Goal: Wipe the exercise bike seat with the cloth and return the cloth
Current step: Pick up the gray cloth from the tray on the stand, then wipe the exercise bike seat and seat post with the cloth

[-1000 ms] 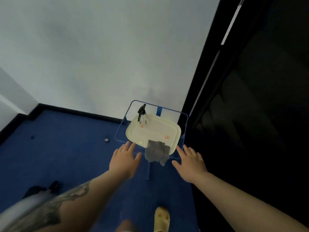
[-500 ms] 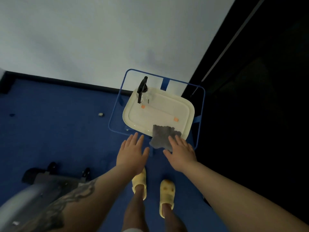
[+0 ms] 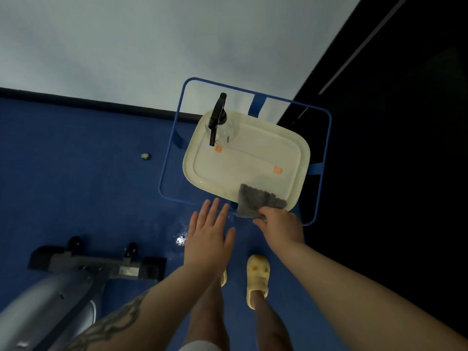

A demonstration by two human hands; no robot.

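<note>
right hand (image 3: 281,222) grips grey cloth (image 3: 255,201).

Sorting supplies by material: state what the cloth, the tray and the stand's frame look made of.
Cloth: grey soft fabric, likely microfibre; matte, limp, scalloped edge.
Tray: cream, probably plastic; smooth moulded rim, faint sheen.
Stand frame: blue painted metal, apparently; thin rigid bar, rounded corners.

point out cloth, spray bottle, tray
cloth (image 3: 255,198), head view, middle of the grey fabric
spray bottle (image 3: 218,115), head view, black trigger head
tray (image 3: 302,158), head view, right rim
</note>
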